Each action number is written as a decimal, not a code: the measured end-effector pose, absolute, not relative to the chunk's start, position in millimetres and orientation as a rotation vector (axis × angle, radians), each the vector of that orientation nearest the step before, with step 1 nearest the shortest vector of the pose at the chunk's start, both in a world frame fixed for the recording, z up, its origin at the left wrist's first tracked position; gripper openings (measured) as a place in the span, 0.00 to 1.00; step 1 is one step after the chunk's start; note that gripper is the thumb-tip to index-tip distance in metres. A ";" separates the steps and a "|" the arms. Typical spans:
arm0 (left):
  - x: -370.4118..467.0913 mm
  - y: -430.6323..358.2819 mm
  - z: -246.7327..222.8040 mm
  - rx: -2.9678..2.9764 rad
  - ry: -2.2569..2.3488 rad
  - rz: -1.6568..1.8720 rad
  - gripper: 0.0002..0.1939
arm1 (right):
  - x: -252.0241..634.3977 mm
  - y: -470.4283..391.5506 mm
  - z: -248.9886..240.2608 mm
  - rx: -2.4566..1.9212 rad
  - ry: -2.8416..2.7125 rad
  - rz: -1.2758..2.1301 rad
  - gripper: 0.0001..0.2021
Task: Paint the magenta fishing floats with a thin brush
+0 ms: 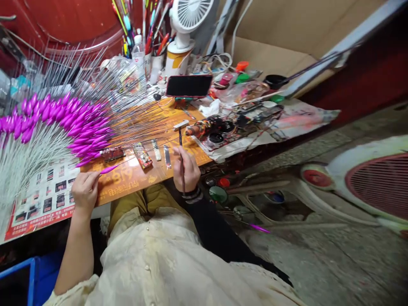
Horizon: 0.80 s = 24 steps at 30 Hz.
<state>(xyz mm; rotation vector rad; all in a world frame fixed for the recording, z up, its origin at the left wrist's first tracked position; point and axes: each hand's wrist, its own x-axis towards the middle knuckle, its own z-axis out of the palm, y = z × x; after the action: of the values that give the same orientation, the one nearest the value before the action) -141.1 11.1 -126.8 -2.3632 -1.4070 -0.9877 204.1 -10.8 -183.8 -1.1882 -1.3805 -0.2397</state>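
My left hand (pixel 85 189), at the table's front edge, pinches a purple fishing float (pixel 109 170) that points right, its thin dark stem reaching across the table. In my right hand (pixel 187 171) is a slim dark-handled brush (pixel 181 159), held upright like a pen. Its far end meets a small whitish piece (pixel 181 124); whether that belongs to the brush or lies on the table cannot be made out. Left of the hands spreads a large fan of similar purple floats (pixel 86 123) with pale and dark thin stems. Between the hands lie small decorated blocks (pixel 143 156) and narrow strips (pixel 167 156).
A phone (pixel 189 86) stands propped at the back, before a white fan (pixel 191 12) and cups of brushes (pixel 157 66). Paint-stained bottles (pixel 208 125) lie on a stained sheet (pixel 296 121) at right. Another purple float (pixel 259 228) shows low at right, beside a larger floor fan (pixel 379 178).
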 end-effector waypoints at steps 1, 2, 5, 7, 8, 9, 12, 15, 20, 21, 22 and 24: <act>-140.7 10.1 -126.7 -2.364 -1.437 -0.979 0.11 | 196.0 -18.2 -185.6 -1.128 -1.407 -0.246 0.23; -140.4 9.2 -126.6 -2.363 -1.461 -0.974 0.11 | 186.9 -25.5 -187.5 -1.058 -1.474 -0.231 0.24; -139.4 7.3 -126.4 -2.358 -1.489 -0.971 0.11 | 155.7 -41.9 -193.6 -0.827 -1.710 -0.142 0.26; -138.7 6.3 -126.4 -2.355 -1.481 -0.976 0.11 | 135.7 -47.0 -197.6 -0.739 -1.768 -0.106 0.28; -138.3 5.8 -126.5 -2.353 -1.475 -0.981 0.11 | 127.3 -48.3 -199.5 -0.727 -1.775 -0.090 0.28; -138.0 5.2 -126.6 -2.353 -1.468 -0.988 0.11 | 120.3 -49.0 -201.2 -0.728 -1.778 -0.075 0.28; -136.9 3.4 -126.7 -2.353 -1.463 -1.008 0.11 | 109.3 -50.3 -205.3 -0.782 -1.813 -0.024 0.27; -136.0 2.1 -126.5 -2.358 -1.485 -1.001 0.11 | 108.1 -52.1 -207.0 -0.844 -1.845 0.002 0.27; -135.5 1.6 -125.8 -2.351 -1.516 -0.988 0.12 | 108.0 -53.7 -206.2 -0.890 -1.862 -0.019 0.28; -135.5 1.5 -125.8 -2.352 -1.518 -0.988 0.12 | 107.5 -53.7 -205.7 -0.895 -1.865 -0.020 0.28; -135.5 1.5 -125.7 -2.353 -1.520 -0.987 0.12 | 107.1 -53.5 -205.2 -0.896 -1.865 -0.018 0.28; -135.4 1.5 -125.7 -2.355 -1.521 -0.984 0.12 | 106.3 -53.2 -204.3 -0.889 -1.863 -0.011 0.28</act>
<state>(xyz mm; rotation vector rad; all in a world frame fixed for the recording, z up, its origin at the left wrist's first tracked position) -135.4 1.5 -125.7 -2.3546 -1.5212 -0.9839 106.3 -53.2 -204.3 -0.8886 -1.8628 -0.0106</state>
